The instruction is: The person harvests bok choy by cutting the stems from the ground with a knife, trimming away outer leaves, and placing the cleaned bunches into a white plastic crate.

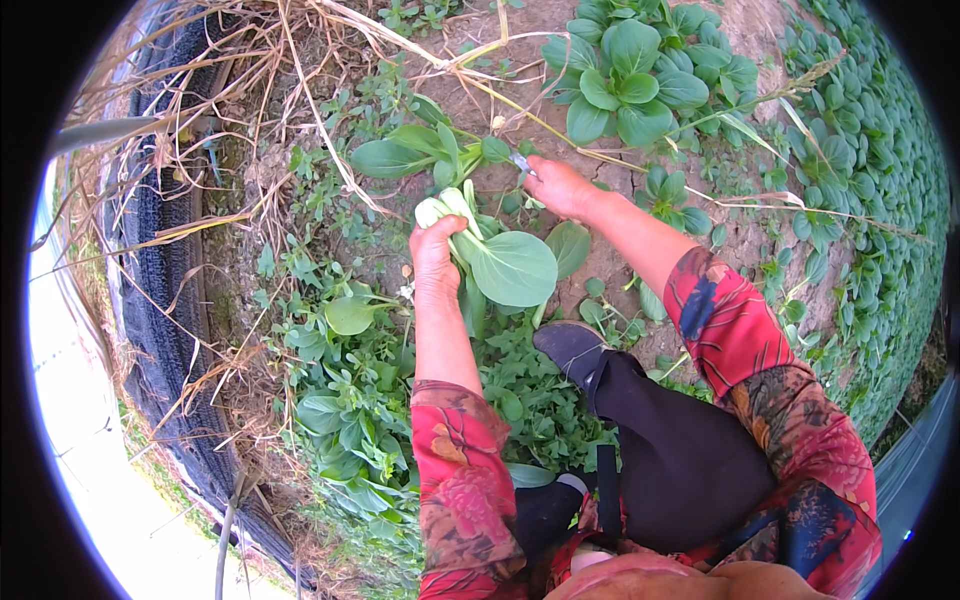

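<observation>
My left hand (pixel 436 259) grips a cut bok choy (pixel 516 268) by its pale stalks. The stalk base points away from me and the broad leaves hang towards my foot. In my right hand (pixel 559 187) is a small metal blade (pixel 523 163), probably a knife; its handle is hidden in the fist. The blade's tip is beside a leafy bok choy plant (pixel 409 150) low on the soil, just beyond my left hand. Whether the blade touches that plant I cannot tell.
A large bok choy clump (pixel 630 82) grows at the far right of my hands. Dense green rows (pixel 862 187) run along the right. Dry straw stalks (pixel 360 22) cross the soil. Black netting (pixel 161 225) edges the bed on the left. My dark shoe (pixel 571 349) stands among low weeds.
</observation>
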Demonstrator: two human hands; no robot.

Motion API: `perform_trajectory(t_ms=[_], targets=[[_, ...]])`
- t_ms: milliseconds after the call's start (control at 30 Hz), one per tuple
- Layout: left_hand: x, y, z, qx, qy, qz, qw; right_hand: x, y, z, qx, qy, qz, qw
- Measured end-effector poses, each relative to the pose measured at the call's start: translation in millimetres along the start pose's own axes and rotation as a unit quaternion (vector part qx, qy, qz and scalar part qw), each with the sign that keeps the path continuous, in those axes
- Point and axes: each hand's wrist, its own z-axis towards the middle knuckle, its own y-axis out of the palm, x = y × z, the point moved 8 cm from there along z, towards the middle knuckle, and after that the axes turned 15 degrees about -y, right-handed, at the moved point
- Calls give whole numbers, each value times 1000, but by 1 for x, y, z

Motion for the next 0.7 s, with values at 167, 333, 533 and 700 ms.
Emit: perform_trajectory(t_ms=[167,333,533,700], targets=[[-4,1,3,4,-5,-15,1000,-1,-1,12,23,-90,-100,991],[-11,-12,10,-8,-35,-51,998,-16,6,23,-47,-34,-181,982],[-22,-30,-9,-85,-18,-117,989,-16,-4,-6,110,-57,-34,992],[-14,-11,-54,-150,40,-84,984,-52,-7,-31,221,-48,425,877]])
